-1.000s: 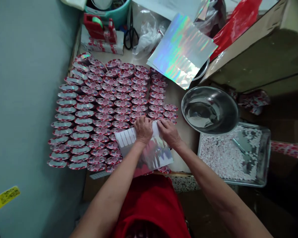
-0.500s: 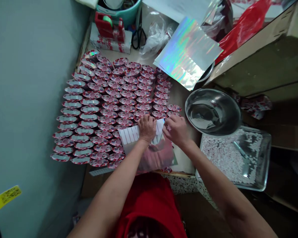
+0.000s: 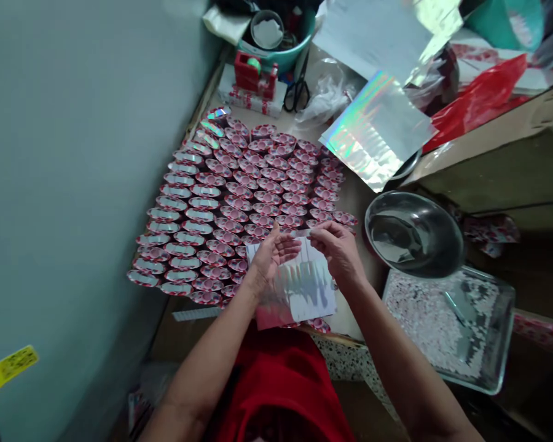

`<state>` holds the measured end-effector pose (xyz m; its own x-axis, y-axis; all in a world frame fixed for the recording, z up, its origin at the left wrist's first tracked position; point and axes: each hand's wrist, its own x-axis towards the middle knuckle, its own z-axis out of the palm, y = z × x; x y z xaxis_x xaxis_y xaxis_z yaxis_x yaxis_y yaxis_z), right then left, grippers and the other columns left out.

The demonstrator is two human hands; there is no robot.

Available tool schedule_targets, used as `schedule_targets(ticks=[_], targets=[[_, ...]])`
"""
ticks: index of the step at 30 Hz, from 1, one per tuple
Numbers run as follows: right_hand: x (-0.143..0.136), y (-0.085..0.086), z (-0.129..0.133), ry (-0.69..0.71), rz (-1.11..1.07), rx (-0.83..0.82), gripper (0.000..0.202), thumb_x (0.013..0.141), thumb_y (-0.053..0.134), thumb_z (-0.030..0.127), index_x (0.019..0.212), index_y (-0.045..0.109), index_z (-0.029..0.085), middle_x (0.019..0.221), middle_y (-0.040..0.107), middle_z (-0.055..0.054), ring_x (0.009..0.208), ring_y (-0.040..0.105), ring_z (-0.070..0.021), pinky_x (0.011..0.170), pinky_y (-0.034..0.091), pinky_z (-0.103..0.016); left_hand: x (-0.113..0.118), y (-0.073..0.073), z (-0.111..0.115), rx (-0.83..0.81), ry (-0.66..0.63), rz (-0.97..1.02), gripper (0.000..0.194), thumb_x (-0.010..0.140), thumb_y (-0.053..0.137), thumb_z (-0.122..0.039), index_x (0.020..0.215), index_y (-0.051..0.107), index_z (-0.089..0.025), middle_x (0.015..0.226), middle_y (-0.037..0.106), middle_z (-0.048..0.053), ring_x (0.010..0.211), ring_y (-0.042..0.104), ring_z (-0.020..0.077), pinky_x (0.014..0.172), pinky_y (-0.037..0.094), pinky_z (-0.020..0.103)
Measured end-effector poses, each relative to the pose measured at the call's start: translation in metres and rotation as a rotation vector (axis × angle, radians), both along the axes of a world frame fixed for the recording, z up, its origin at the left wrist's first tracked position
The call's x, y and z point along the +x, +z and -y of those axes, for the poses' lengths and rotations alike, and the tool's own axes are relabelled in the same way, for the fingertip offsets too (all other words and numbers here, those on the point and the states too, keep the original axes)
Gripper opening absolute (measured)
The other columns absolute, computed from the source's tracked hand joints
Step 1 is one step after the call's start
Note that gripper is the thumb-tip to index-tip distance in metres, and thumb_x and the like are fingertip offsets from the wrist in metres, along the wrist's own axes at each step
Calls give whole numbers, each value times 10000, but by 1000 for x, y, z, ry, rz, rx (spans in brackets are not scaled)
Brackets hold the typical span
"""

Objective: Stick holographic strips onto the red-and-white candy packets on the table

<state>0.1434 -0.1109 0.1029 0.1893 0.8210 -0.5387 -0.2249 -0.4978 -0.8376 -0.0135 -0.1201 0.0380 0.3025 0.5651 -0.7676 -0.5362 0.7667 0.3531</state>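
Observation:
My right hand [image 3: 338,248] pinches one end of a small pale sticker strip [image 3: 300,233] between thumb and fingers. My left hand [image 3: 274,258] is turned palm up with its fingers stretched out, close to the strip's other end; whether it touches the strip I cannot tell. Under both hands lies a shiny silvery sticker sheet [image 3: 306,294]. Beside and behind it stand rows of small oval red-and-pink patterned boxes [image 3: 235,213]. Those in the left columns bear pale strips across their tops, while the others show a pink round mark.
A steel bowl [image 3: 415,233] and a glass tray [image 3: 507,344] of small pale pieces are on the right. Farther back are holographic sheets [image 3: 378,132], a red tape dispenser [image 3: 255,77], black scissors [image 3: 297,95] and a teal basin [image 3: 290,58]. A wall [image 3: 74,184] borders the left.
My right hand has lifted a strip off the sheet. The left hand has gone from pressing palm down on the sheet to palm up. The view has shifted, so everything sits farther right and lower.

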Motion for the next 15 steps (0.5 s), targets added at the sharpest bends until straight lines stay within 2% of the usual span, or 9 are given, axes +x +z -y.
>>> schedule_targets(ticks=[4,7,9,12,15], targets=[[-20,-11,-9,16,-29,-13,219,615,846,312,653,657,209,599,610,40,571,536,-97,589,413,-231,-19,4,-7,27,121,-48,404,819,817,-530,886,740,-139,903,799,118,782,761,182,780,616,300],[-29,-23,-13,33,7,-37,238,605,854,342,659,663,212,589,622,32,558,536,-108,572,403,-243,-30,-1,-10,69,118,-160,343,718,915,-405,879,750,-152,853,789,78,728,741,153,768,612,285],[-36,-32,-15,61,60,-53,258,596,874,370,671,689,207,588,639,20,548,531,-115,558,390,-251,-38,-6,-11,88,119,-231,356,684,933,-402,866,752,-156,819,778,67,705,731,149,750,608,284],[-56,-50,-21,66,124,-64,296,585,893,419,685,740,186,613,679,-7,531,520,-120,534,376,-259,-60,-14,-15,180,136,-374,346,708,900,-441,865,769,-161,790,767,55,687,714,150,713,588,278],[-96,-69,-36,31,158,-39,325,605,870,472,697,770,177,652,720,-30,542,554,-144,545,408,-276,-95,-19,-31,306,118,-674,259,785,819,-435,851,787,-186,732,742,22,649,673,148,668,545,267]])
